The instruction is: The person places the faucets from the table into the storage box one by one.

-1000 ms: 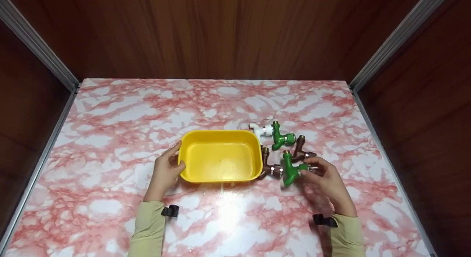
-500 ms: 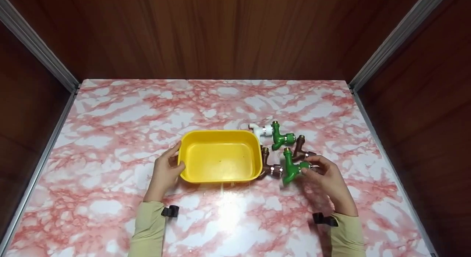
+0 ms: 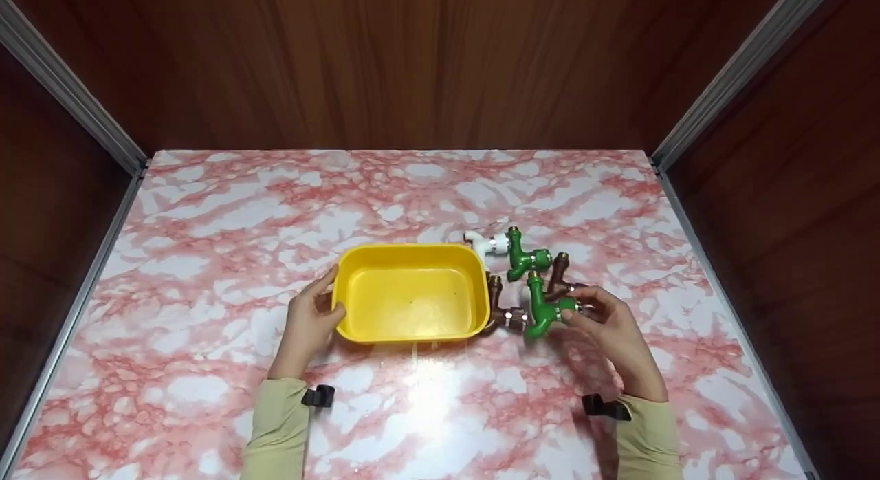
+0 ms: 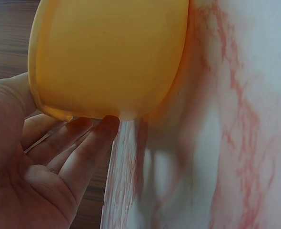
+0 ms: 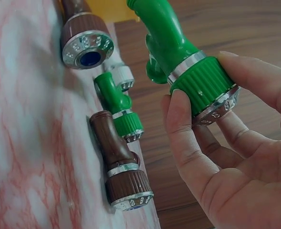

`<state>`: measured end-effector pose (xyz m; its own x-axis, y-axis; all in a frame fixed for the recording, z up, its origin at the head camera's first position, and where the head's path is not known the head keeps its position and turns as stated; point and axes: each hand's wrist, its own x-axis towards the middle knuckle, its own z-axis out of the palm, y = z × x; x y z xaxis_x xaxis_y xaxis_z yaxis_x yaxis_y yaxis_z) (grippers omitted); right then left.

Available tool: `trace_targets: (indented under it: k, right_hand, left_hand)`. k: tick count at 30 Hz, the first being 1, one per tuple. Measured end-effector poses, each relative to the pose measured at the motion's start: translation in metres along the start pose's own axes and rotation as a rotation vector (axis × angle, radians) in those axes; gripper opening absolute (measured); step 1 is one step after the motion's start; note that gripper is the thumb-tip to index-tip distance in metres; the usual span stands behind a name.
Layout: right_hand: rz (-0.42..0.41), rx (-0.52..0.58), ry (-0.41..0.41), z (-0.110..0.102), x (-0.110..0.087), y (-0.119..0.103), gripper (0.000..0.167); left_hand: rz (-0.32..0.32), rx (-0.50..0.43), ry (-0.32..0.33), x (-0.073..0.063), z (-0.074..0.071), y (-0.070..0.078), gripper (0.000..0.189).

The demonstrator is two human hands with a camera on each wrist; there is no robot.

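Your left hand grips the yellow tub at its left end, thumb at the rim and fingertips against the outer wall, the tub's smooth inner floor in full view. Your right hand pinches the green tap by its ribbed knob, raised off the marbled table just right of the tub. Outside the tub, near its right end, lie a white tap, a second green tap and two brown taps.
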<state>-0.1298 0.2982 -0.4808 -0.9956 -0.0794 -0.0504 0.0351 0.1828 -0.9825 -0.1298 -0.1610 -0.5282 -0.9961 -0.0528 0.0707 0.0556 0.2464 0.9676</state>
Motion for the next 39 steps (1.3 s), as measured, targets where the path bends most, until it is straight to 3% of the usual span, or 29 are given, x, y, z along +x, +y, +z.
trace_targets:
  k: [15,18,23,27,36,39]
  right_hand:
    - [-0.034,0.006,-0.029,0.001,0.003,-0.008,0.043]
    - [-0.048,0.001,-0.02,0.003,0.004,-0.01,0.039]
    - [-0.065,-0.001,-0.014,0.007,0.006,-0.012,0.038]
    - [-0.071,0.001,-0.027,0.011,0.008,-0.013,0.039]
    - [-0.056,0.018,-0.051,0.021,0.009,-0.015,0.037]
    - [-0.048,0.019,-0.061,0.024,0.009,-0.016,0.037]
  left_hand:
    - [-0.013,-0.049,-0.001,-0.001,0.0,0.004,0.067]
    - [-0.026,-0.045,-0.006,-0.002,0.0,0.009,0.066]
    - [-0.032,-0.001,-0.023,-0.009,-0.002,0.035,0.062]
    - [-0.048,0.027,-0.028,-0.011,-0.002,0.043,0.062]
    - [-0.047,0.021,-0.028,-0.01,-0.002,0.041,0.063]
    - [-0.046,-0.003,-0.026,-0.008,-0.002,0.031,0.063]
